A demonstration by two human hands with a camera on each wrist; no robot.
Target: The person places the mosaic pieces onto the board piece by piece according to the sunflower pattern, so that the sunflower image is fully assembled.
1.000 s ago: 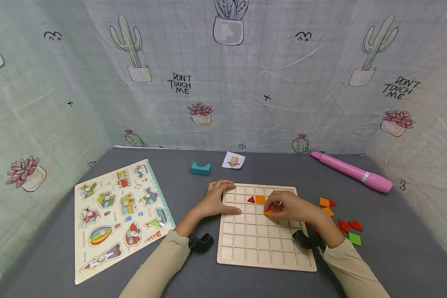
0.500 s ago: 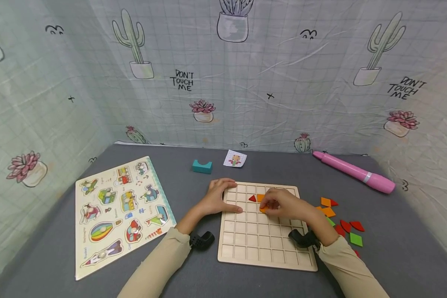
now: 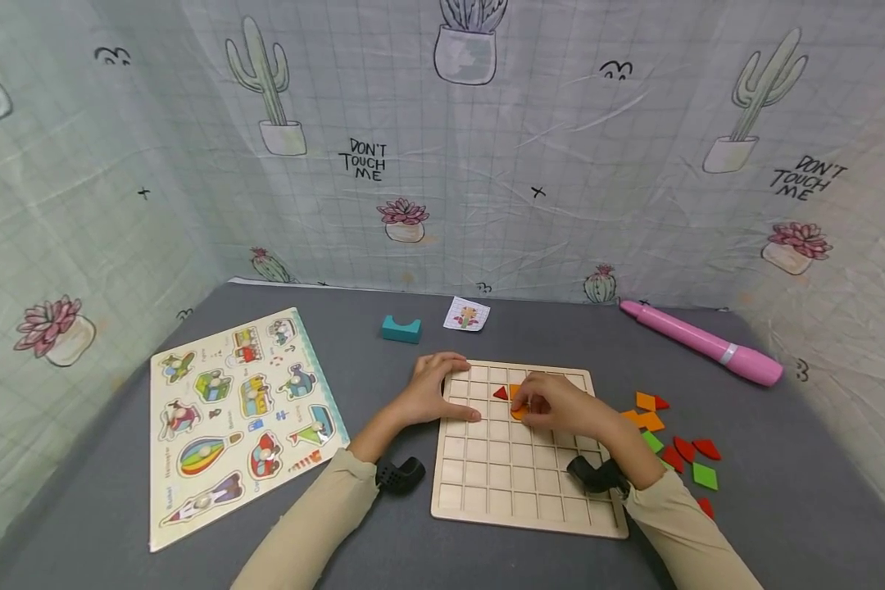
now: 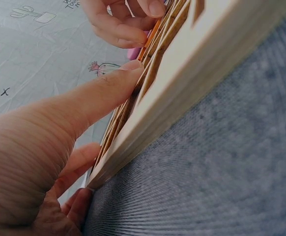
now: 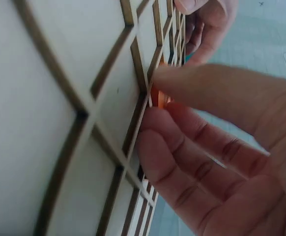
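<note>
Right grip (image 3: 560, 406), pinching orange piece (image 3: 519, 414), has shifted left on the board (image 3: 487, 477), just nearside of the orange square (image 3: 515, 389). Skewed release could catch cell ridges (image 5: 108, 64). Left grip (image 3: 428, 397) spread at board's edge; easing off could let it slide.

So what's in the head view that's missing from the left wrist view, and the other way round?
Only the head view shows the picture board, teal block, card and green pieces. Only the left wrist view shows, close up, the outer side of the grid by the left hand. Both share the grid's top, both hands, the curtain, and orange at the right hand's fingertips.
</note>
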